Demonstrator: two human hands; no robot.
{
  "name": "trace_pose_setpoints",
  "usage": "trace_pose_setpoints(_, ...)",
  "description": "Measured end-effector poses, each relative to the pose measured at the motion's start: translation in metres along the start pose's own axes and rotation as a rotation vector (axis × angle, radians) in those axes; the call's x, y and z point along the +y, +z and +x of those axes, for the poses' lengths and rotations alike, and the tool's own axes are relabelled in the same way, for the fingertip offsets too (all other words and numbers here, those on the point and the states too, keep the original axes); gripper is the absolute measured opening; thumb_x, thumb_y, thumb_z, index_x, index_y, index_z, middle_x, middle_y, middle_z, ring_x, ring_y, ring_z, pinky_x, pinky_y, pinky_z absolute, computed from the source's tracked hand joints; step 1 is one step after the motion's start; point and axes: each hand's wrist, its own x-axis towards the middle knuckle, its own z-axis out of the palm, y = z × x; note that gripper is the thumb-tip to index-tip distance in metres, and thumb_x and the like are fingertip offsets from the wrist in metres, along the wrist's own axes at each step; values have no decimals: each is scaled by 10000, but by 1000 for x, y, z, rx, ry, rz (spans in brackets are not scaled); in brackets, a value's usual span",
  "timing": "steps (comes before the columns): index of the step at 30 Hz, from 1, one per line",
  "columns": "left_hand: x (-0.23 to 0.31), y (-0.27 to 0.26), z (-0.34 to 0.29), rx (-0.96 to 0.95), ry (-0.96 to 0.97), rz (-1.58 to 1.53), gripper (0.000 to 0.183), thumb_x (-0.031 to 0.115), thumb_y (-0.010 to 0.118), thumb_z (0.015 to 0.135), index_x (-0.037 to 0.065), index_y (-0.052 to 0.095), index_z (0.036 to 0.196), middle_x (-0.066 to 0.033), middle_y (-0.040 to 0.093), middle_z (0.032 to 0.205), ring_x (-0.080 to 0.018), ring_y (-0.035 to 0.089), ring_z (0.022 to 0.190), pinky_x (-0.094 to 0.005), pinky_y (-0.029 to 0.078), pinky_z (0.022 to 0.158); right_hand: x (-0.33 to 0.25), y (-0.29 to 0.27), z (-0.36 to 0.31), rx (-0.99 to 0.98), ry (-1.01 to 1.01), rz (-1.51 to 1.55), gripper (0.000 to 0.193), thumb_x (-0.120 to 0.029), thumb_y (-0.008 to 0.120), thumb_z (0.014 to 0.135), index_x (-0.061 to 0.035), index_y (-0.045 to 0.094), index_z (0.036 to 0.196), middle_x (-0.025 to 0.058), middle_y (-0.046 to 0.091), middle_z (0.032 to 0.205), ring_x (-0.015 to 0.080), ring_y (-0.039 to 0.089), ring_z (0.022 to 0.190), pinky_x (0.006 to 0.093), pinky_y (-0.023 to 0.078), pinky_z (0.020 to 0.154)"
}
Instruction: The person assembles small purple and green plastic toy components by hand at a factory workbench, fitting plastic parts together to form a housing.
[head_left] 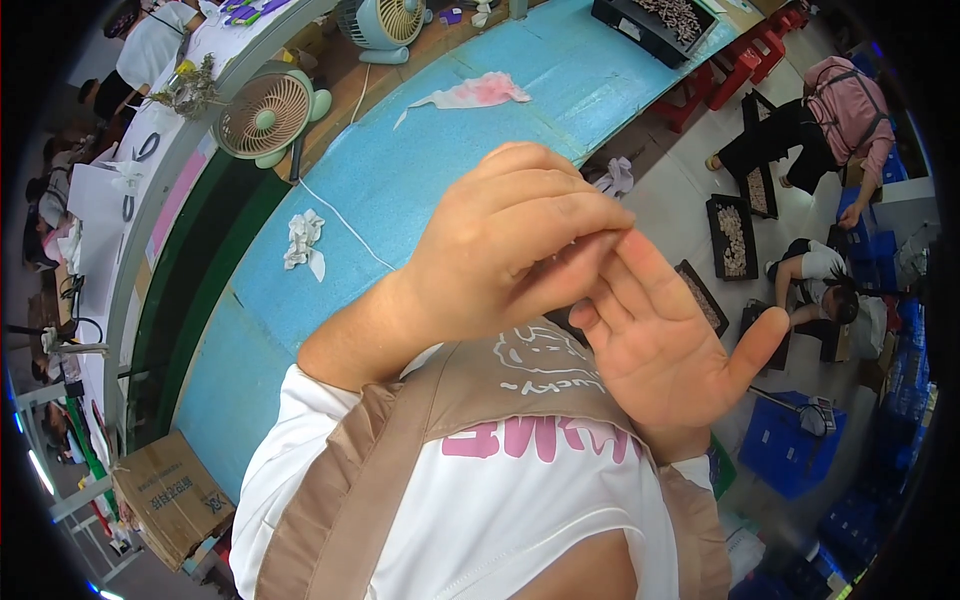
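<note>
In front of my chest, my left hand (pixel 515 235) is bent over with its fingers curled and pressed together. Its fingertips meet those of my right hand (pixel 665 355), and whatever may lie between them is hidden. The right palm faces up, thumb stretched wide and fingers extended, with no object on it. Below both hands is the brown apron (pixel 400 500) I wear over a white shirt. Beyond them spreads a blue-topped table (pixel 400 165), with a crumpled white tissue (pixel 303 240) and a pink-stained white cloth (pixel 485 92) on it.
A green fan (pixel 265 118) and a blue-grey fan (pixel 385 22) stand along the table's left side. A black tray (pixel 655 30) sits at its far end. A cardboard box (pixel 172 498) is lower left. Right, people work near floor trays (pixel 733 238) and a blue crate (pixel 790 445).
</note>
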Motion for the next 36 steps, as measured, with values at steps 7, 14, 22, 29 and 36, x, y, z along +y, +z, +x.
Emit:
trace_pose_setpoints(7,2,-1,2,-25,55,128,318,-29,656,526,3,619,840,-82,601,719,-228,553,638,-301,450,590,4,5,2,89,-25,25,1060,-754,197,756,106,-32,1331,234,16,1425,323,43,1331,418,92,1061)
trace_pose_setpoints(14,-2,0,0,14,75,114,330,-37,634,514,-3,622,842,-82,601,720,-224,553,627,-302,450,585,3,4,2,67,-14,11,1058,-756,195,756,107,-5,1334,236,25,1425,315,96,1320,402,152,1033)
trace_pose_setpoints(22,-3,1,2,-21,-6,-62,262,-82,619,602,-5,628,852,-83,609,726,-216,559,636,-293,451,582,1,-1,-1,25,-43,24,1061,-768,176,746,98,25,1342,227,58,1426,305,113,1317,398,161,1014)
trace_pose_setpoints(29,-5,5,3,-8,56,15,279,-87,614,588,-3,627,853,-90,606,718,-218,556,632,-286,448,577,0,2,-1,70,-35,12,1067,-770,174,744,100,8,1340,230,36,1427,307,106,1318,399,164,1013)
trace_pose_setpoints(36,1,3,7,-49,-103,-146,227,-83,592,628,-9,626,840,-94,615,730,-216,569,646,-293,448,612,-3,1,-1,18,-34,13,1067,-774,168,740,90,7,1344,232,32,1428,304,91,1322,386,163,1005)
